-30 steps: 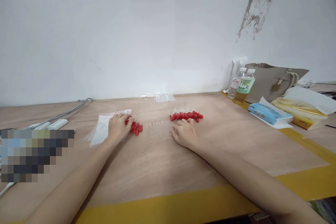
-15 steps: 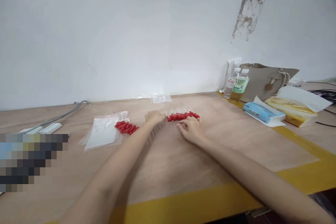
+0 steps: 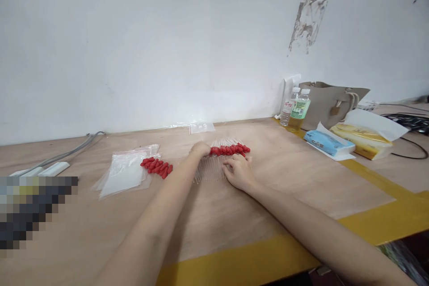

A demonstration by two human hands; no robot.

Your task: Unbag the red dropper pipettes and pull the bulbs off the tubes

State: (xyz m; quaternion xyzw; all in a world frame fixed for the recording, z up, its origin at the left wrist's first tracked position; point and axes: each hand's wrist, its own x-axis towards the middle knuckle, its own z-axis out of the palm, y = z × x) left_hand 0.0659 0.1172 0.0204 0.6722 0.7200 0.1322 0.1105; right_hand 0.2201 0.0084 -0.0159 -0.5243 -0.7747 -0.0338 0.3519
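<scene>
A row of red rubber bulbs [image 3: 231, 149] lies at the middle of the table, with thin clear tubes [image 3: 210, 170] fanned out on the near side. They look like droppers. My left hand [image 3: 200, 149] is closed at the left end of this row; its fingertips are hidden behind the back of the hand. My right hand [image 3: 238, 172] rests at the near right of the row, over the tubes. Its thumb and bent fingers are a little apart, their tips by the tubes. A smaller heap of red bulbs [image 3: 157, 166] lies left of my left forearm.
Clear plastic zip bags [image 3: 124, 172] are stacked at the left, another plastic bag [image 3: 202, 128] lies by the wall. A grey cable [image 3: 73, 148] runs at the far left. Two bottles [image 3: 299, 109], a handbag [image 3: 325, 103] and tissue packs [image 3: 330, 143] stand at the right.
The view has turned slightly right. The right hand has drawn a little nearer to me over the tubes, with its fingers more bent. The left hand stays at the row's left end.
</scene>
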